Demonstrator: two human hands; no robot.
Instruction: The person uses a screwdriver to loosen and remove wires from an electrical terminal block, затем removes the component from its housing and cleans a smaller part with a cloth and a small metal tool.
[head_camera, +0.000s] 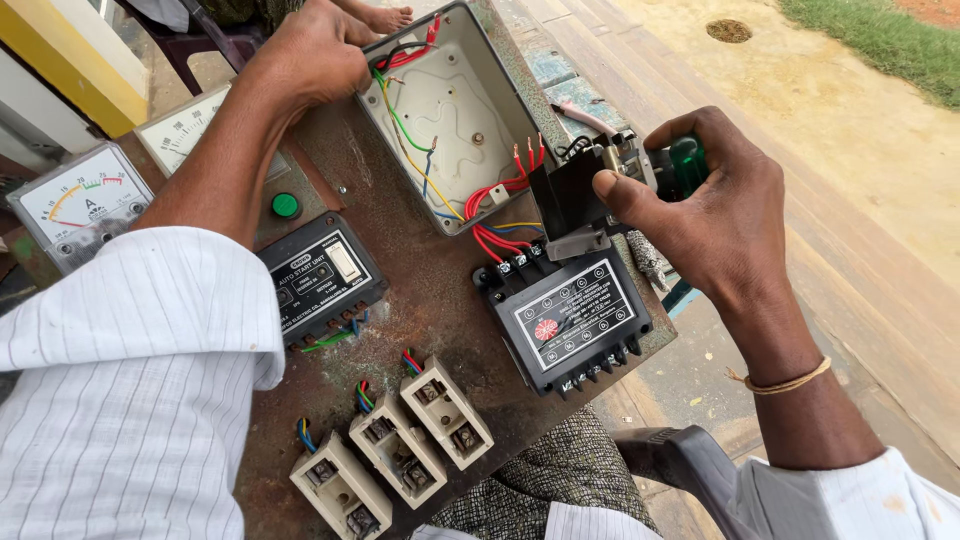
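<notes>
A rusty brown metal panel (430, 290) lies across my lap, fitted with electrical parts. My left hand (305, 55) rests on the far left corner of an open grey metal box (450, 90) that holds red, green, yellow and blue wires (410, 130). My right hand (715, 205) grips a green-handled tool (688, 160) and a small black component (570, 205) just above a black rectangular unit (570, 320) with red wires at its top terminals.
On the panel sit a black switch unit (320, 275), a green push button (285, 205), two white dial meters (80, 200) and three cream fuse holders (395, 445). A dark plastic chair (690, 460) is below; concrete and grass (880, 40) lie to the right.
</notes>
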